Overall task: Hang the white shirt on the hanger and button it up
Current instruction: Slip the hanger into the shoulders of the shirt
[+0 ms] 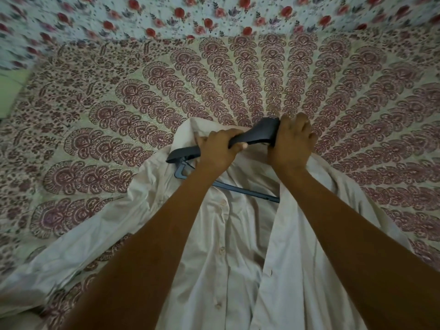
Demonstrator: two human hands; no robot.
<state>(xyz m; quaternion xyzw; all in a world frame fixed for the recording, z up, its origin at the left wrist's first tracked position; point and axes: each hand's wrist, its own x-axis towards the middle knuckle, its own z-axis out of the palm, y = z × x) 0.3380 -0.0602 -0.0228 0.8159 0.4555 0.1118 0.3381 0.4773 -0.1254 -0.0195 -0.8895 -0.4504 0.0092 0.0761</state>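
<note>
Shirt as holder first: white shirt point(238, 234) lies front-up on the bed, running from frame centre down to 6 o'clock, collar toward 12. Dark hanger point(257, 133) is partly inside it. The hanger's left end point(176, 157) pokes out over the shirt's shoulder at 9 o'clock of the left hand. The bottom bar point(247, 190) crosses the open neck. The hanger's right end sits under the shirt's panel at 3 o'clock.

Left hand point(214, 148), near centre, has its fingers curled round the hanger's left arm, thumb underneath. Right hand point(292, 136), at 2 o'clock from centre, has its fingers curled over the hanger's neck; I cannot tell if it also pinches collar cloth. Both forearms come up from 5 to 6 o'clock and cover much of the shirt front.

Around: a green patch point(12, 91) at 9 o'clock on the frame edge. The shirt's sleeve point(71, 253) stretches to 8 o'clock. Patterned bedspread point(119, 103), maroon on cream, lies under everything. A floral cloth point(166, 17) with red roses runs across 12 o'clock. The metal hook point(279, 96) lies on the bedspread, pointing to 12 from the right hand.

Buttons point(221, 250) show bare in a line on one panel, with the front open at the top.

Hidden: the hanger's right shoulder, the shirt's hem cut off at 6 o'clock, and the other sleeve out past 4 o'clock. Frame edges are blurred.
</note>
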